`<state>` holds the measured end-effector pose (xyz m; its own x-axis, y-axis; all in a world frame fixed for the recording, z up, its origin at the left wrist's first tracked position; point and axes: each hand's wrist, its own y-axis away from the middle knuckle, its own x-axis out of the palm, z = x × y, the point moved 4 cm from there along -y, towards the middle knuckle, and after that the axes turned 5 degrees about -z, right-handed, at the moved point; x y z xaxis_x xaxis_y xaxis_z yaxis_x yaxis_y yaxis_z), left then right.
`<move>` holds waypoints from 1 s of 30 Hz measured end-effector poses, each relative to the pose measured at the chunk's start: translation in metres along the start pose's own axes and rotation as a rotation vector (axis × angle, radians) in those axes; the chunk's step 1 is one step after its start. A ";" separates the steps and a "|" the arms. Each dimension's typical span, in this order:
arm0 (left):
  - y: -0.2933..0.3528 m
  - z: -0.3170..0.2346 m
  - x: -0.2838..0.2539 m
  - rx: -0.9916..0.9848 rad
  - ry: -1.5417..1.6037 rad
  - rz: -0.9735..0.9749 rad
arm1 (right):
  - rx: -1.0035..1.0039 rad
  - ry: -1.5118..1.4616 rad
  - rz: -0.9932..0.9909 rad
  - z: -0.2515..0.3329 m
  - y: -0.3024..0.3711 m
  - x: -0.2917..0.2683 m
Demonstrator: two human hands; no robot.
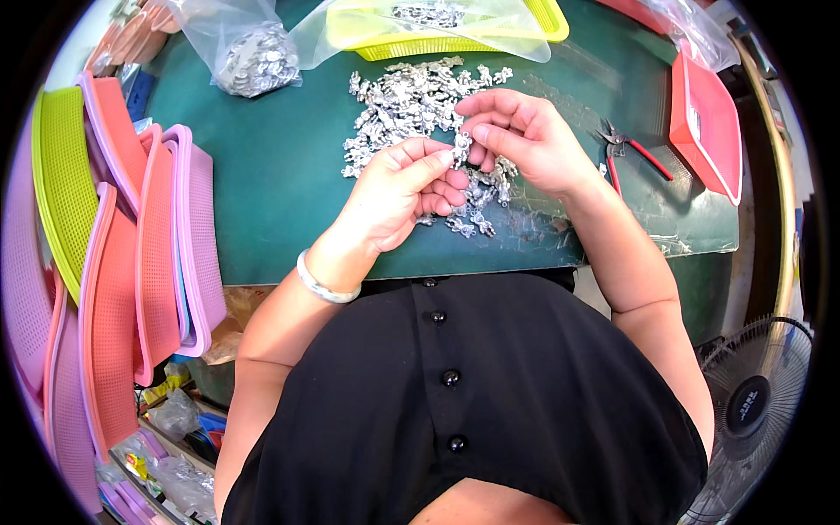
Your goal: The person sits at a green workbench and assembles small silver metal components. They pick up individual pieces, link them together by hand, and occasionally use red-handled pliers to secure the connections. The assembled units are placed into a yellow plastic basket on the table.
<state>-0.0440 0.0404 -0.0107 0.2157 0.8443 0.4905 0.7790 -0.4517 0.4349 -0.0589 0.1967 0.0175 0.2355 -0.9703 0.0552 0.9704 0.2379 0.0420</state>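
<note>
A small silver metal charm (461, 149) is held up between my two hands, over the near part of the pile. My left hand (407, 185) pinches its lower end between thumb and forefinger, the other fingers curled. On the right, my right hand (521, 136) has thumb and fingers bent round the charm's upper end; whether it grips or only touches is hard to see. Beneath and beyond both hands spreads a heap of similar silver charms (394, 105), with a few loose ones (472, 224) lying nearer to me.
Red-handled pliers (626, 153) lie open to the right, beside a red tray (713, 131). At the back are a yellow-green basket (367, 48) and a clear bag of metal pieces (258, 66). Stacked plastic baskets (157, 254) stand left; a fan (752, 411) is at lower right.
</note>
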 end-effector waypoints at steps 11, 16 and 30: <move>0.001 0.003 0.002 -0.073 0.141 0.033 | 0.002 -0.022 0.006 -0.004 0.001 -0.003; 0.000 0.005 0.002 -0.082 0.168 0.061 | -0.006 -0.017 0.007 -0.005 0.001 -0.004; 0.001 -0.001 0.001 0.267 -0.009 -0.107 | -0.052 -0.164 0.133 -0.002 0.002 -0.003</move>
<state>-0.0438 0.0402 -0.0088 0.1286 0.8861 0.4452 0.9246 -0.2695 0.2693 -0.0578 0.2001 0.0154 0.3540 -0.9093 0.2188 0.9338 0.3568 -0.0279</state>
